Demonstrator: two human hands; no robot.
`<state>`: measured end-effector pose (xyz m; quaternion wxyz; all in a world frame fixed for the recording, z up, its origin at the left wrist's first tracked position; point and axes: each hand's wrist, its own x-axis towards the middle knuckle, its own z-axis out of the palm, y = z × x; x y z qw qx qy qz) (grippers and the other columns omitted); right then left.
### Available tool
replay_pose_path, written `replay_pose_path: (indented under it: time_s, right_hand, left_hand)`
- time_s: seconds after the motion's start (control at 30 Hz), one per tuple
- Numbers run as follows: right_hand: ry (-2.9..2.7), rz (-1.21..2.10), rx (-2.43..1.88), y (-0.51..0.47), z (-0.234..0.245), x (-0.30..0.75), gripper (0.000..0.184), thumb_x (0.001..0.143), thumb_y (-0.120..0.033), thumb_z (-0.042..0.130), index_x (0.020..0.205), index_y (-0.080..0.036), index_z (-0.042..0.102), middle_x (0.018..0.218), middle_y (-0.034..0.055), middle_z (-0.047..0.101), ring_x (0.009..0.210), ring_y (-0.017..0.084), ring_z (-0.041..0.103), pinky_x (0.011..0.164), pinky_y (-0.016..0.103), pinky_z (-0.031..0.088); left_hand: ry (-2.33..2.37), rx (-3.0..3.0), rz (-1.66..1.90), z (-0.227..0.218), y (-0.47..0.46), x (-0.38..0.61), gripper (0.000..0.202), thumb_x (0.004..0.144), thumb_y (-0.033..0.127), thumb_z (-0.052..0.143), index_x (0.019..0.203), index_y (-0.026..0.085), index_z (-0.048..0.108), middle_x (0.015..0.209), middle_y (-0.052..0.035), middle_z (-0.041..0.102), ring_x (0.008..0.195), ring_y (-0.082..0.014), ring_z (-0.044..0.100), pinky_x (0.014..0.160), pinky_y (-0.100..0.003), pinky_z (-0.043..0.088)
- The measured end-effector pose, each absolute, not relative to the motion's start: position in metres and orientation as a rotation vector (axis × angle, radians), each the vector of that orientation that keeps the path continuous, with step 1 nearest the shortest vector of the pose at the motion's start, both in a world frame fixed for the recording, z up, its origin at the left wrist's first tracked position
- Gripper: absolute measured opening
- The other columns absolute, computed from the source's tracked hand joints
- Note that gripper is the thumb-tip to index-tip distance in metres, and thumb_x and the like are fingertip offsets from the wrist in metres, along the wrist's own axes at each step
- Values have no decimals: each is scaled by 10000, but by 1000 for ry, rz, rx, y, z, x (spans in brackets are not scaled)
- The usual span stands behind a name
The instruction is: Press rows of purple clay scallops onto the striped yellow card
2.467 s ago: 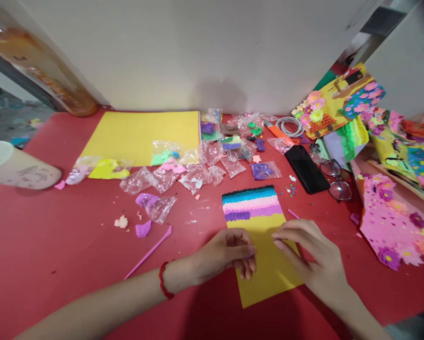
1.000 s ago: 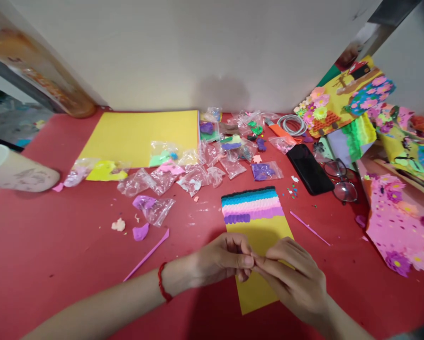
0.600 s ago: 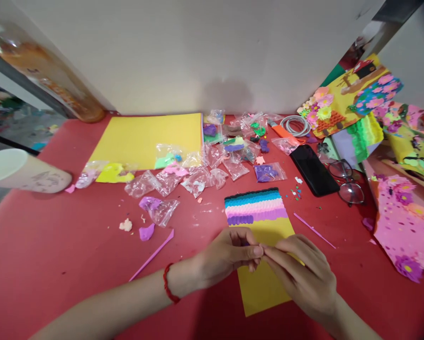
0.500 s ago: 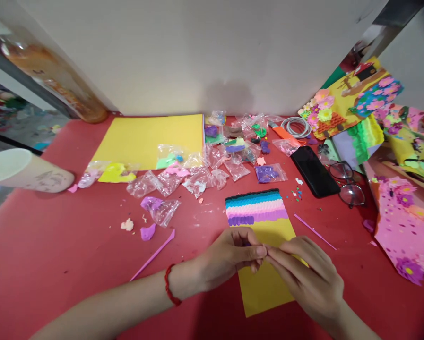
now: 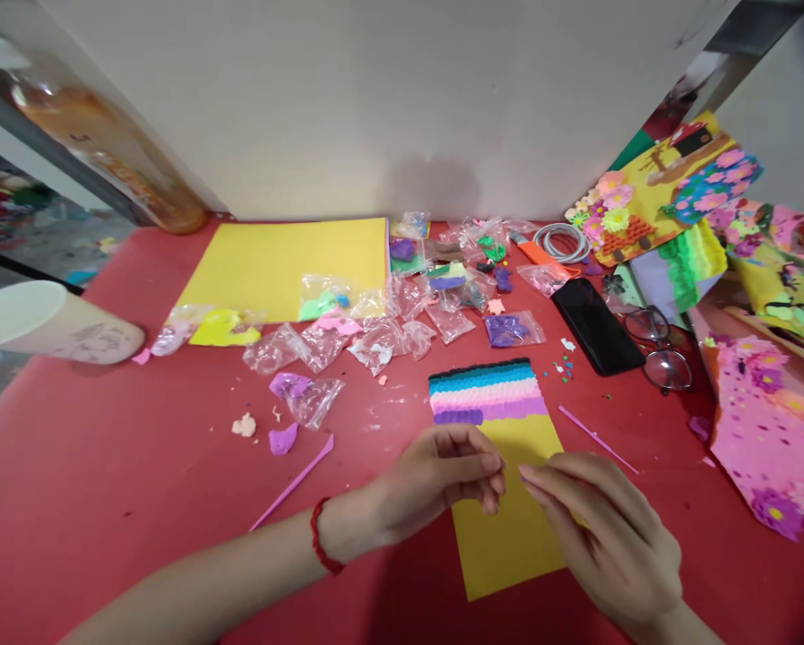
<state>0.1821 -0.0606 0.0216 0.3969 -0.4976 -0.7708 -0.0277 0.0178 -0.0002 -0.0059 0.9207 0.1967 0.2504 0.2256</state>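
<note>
My left hand (image 5: 445, 475) is curled over the yellow card, thumb against the index finger. A lump of purple clay is mostly hidden inside its fingers. My right hand (image 5: 600, 528) is just to the right, a small gap from the left. Thumb and fingertips pinch a tiny bit of purple clay (image 5: 523, 477). Below both hands lies the yellow card (image 5: 509, 546). Its upper part carries rows of pressed clay (image 5: 486, 390) in black, blue, white, pink and light purple, with a short dark purple row at the left.
Clay bags (image 5: 375, 345), a yellow sheet (image 5: 287, 260) and a paper cup (image 5: 58, 322) lie beyond and left. Pink tools (image 5: 294, 484) flank the card. A phone (image 5: 596, 327), glasses (image 5: 667, 367) and decorated cards (image 5: 765, 430) are at right. A bottle (image 5: 106, 143) stands back left.
My hands have come apart from touching fingertips. The right hand has moved right and slightly down with a tiny bit of purple clay; the left has stayed nearly in place.
</note>
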Motion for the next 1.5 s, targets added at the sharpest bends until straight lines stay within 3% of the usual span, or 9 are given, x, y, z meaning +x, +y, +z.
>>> replay_pose_path:
  time_s: [0.27,0.43,0.63,0.7,0.9,1.1,1.27,1.4,1.5]
  right_hand:
    - [-1935,46,-1309,-56,18,187,144,803,-98,582,897,-204,606,737,10,697,661,117,659,612,218,547]
    - [-1919,183,-1329,-55,11,187,60,822,-173,582,786,-220,574,616,-23,633,549,101,600,530,221,509]
    - [-1981,165,-1384,-53,3,189,174,856,-111,485,926,-206,613,796,23,707,719,127,671,648,226,544]
    - [-1987,143,-1409,-52,1,190,195,849,-101,492,944,-209,623,816,20,716,732,128,679,663,222,547]
    - [-1988,177,-1448,-52,0,192,80,855,-214,542,825,-207,615,667,-5,677,587,107,640,552,204,515]
    - [-2019,192,-1456,-48,-3,196,180,883,-140,454,925,-191,621,825,23,713,733,112,676,652,197,528]
    - [-1986,190,-1495,-44,-7,199,170,869,-272,525,740,-191,600,612,-8,652,524,101,614,511,201,483]
    - [-2011,221,-1466,-43,-11,202,169,891,-174,458,884,-186,627,797,28,708,711,117,672,642,202,521]
    - [-1985,219,-1493,-43,-11,202,142,875,-183,487,838,-188,623,752,18,694,645,113,655,606,204,517]
  left_hand:
    - [599,403,528,-10,3,16,51,680,91,538,718,109,567,645,-39,628,531,-95,577,561,-202,425]
    - [675,318,550,-14,5,13,79,604,85,450,619,131,512,479,36,439,406,-49,380,461,-181,300]
    - [724,245,599,-15,9,8,64,669,147,470,606,150,457,462,70,271,404,-49,236,429,-196,193]
    - [778,301,597,-13,10,7,22,696,153,483,707,153,501,454,77,288,410,-53,242,441,-198,207]
    - [792,515,578,-7,6,2,417,672,91,495,1085,143,473,621,8,587,533,-77,451,541,-206,320]
    - [757,532,653,-7,6,2,431,619,7,574,996,177,451,840,-11,646,687,-108,594,665,-243,409]
    - [710,646,708,-3,12,1,281,712,108,660,918,157,476,974,-93,662,890,-185,631,722,-263,421]
    - [733,673,689,-2,15,0,248,750,217,676,896,149,487,916,-94,678,684,-129,614,595,-231,390]
    - [756,722,641,-5,15,-1,196,772,273,644,850,154,508,672,-8,630,475,-64,455,497,-206,301]
